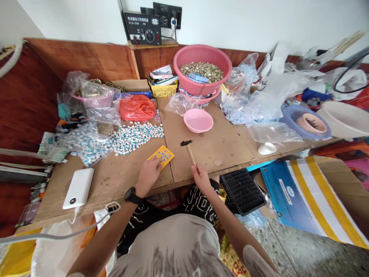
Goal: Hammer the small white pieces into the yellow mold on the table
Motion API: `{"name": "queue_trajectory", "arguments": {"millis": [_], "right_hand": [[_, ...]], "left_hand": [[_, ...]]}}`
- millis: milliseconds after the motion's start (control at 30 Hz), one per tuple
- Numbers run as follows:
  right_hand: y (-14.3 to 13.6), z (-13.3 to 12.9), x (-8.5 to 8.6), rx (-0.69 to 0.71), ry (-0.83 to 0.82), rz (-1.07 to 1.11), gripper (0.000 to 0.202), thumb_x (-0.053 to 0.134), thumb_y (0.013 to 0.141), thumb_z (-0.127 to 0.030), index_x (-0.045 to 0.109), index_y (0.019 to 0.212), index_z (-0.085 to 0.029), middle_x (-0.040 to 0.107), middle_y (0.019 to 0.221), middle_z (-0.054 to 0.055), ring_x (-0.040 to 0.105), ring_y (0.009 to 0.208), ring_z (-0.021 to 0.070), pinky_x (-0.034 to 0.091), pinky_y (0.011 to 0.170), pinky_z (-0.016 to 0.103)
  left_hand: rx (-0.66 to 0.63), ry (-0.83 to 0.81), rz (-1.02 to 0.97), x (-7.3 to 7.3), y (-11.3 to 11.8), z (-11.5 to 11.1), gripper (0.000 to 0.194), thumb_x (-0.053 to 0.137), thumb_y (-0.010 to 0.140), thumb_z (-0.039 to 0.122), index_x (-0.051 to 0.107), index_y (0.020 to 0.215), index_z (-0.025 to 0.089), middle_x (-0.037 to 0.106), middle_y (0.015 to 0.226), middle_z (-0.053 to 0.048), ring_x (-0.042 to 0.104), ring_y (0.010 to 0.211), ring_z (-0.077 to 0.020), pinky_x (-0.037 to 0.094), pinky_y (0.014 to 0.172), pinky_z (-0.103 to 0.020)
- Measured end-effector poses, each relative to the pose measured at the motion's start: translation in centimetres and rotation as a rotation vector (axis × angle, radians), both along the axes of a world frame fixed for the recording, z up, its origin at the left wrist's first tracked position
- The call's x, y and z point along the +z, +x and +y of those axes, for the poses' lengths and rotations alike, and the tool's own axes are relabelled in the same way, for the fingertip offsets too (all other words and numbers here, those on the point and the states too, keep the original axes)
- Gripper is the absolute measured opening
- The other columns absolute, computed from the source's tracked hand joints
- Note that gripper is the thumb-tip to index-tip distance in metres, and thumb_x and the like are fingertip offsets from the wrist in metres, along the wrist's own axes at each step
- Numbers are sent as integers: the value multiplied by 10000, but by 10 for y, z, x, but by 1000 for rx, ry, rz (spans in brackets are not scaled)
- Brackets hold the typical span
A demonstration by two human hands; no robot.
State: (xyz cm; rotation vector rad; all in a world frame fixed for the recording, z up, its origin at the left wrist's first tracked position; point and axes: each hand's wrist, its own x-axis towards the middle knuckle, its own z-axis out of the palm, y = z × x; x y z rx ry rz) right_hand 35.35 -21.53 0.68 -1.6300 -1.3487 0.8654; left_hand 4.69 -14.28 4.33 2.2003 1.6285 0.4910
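A small yellow board (167, 154) with rows of blue-and-white pieces lies tilted on the cardboard-covered table. My left hand (149, 173) grips its near left part, with the fingers curled over the edge and partly hiding it. To the right, my right hand (200, 176) is closed round the light wooden handle of a hammer (190, 154). The hammer's dark head points away from me, just above or on the cardboard; I cannot tell which. Beyond the board on the left spreads a heap of small blue-and-white pieces (135, 136), like those on the board.
A pink bowl (198, 120) stands beyond the hammer, before a large pink basin (184, 61) of brass-coloured parts. A white power bank (79, 187) with a cable lies at left. Plastic bags (259, 100) and a blue basket (294, 119) crowd the right.
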Motion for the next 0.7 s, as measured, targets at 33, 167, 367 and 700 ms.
{"name": "queue_trajectory", "arguments": {"millis": [33,167,367,700], "right_hand": [[2,-5,5,57,15,-84,496,544,1117,-723,641,947,-267,639,729,29,620,695,254,476,657,341],[-5,-29,27,278,-2,-267,355,525,1155,-561,679,1033,-267,697,780,53,667,741,279,431,706,341],[-41,-49,34,298,13,-318,348,439,1208,-506,673,1113,-267,734,834,60,681,725,266,398,688,314],[-40,-44,28,244,26,-208,405,494,1190,-580,714,1074,-260,714,797,41,639,711,251,426,689,320]], "left_hand": [[32,28,-13,-1,-2,-2,296,673,1025,243,846,1265,250,834,1402,-133,780,1244,-363,609,1138,-516],[147,149,-45,-9,-15,-17,528,838,993,485,765,1461,251,745,1483,-175,700,1339,-403,567,1180,-538],[194,179,-111,-26,-28,-40,557,842,1007,534,727,1499,301,670,1614,-160,620,1463,-407,524,1216,-558],[217,213,-141,-27,-15,-49,254,722,1100,441,822,1277,289,715,1562,-148,640,1436,-385,523,1197,-564]]}}
